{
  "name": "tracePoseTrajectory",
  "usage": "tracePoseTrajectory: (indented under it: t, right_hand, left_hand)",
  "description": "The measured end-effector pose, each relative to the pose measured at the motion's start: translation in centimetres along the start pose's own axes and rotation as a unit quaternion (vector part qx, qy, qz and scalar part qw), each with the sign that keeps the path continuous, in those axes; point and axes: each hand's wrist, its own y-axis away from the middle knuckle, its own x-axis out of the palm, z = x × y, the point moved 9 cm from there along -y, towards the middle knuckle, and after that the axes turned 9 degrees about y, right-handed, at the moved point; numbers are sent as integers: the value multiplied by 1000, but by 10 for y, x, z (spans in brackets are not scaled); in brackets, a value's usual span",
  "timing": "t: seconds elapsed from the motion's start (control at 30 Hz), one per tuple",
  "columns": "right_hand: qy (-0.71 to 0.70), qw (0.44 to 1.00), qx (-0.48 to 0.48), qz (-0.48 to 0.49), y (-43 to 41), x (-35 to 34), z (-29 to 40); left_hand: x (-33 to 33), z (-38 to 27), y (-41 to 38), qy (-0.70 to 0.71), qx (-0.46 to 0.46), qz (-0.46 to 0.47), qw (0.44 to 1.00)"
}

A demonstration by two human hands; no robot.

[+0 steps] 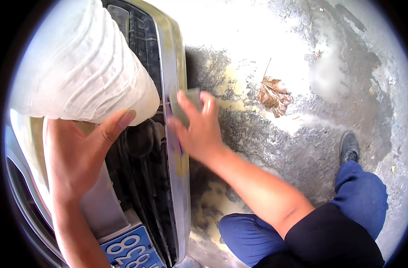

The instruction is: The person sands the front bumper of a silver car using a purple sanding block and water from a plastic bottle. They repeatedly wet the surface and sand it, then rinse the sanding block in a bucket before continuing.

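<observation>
My left hand (86, 147) grips a ribbed, translucent white plastic bottle (86, 70), tilted with its narrower end over the black grille (140, 144) of a car's front bumper (182, 187). In my right hand (202, 130) is a grey-green sanding block (180, 114) with a purple abrasive sheet (173, 130) beneath it. The sheet lies against the bumper's rim, just right of the bottle's end. Dull grey and yellowish patches show along that rim. The bottle hides part of the grille and bodywork, and its contents cannot be made out.
A blue licence plate (133, 248) bearing writing is fixed to the bumper at lower left. The rough concrete floor (257, 150) is wet, with yellowish puddles. A dry brown leaf (274, 95) lies on it. My shoe (349, 147) and jeans-clad legs (361, 197) are at right.
</observation>
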Motion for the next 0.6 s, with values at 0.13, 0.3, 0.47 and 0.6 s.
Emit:
tracePoseTrajectory:
  t: [0.13, 0.3, 0.47, 0.6]
  right_hand:
    - [22, 998, -33, 39, 36, 1, 8]
    - [15, 999, 26, -10, -48, -3, -15]
    - [24, 999, -33, 29, 29, 8, 2]
    - [8, 1000, 8, 7, -41, -2, -15]
  left_hand:
    - [3, -5, 5, 4, 54, -43, 998]
    - [0, -4, -1, -22, -3, -11, 1000]
    - [-8, 11, 2, -5, 23, -59, 998]
    - [-12, 10, 2, -11, 46, -82, 996]
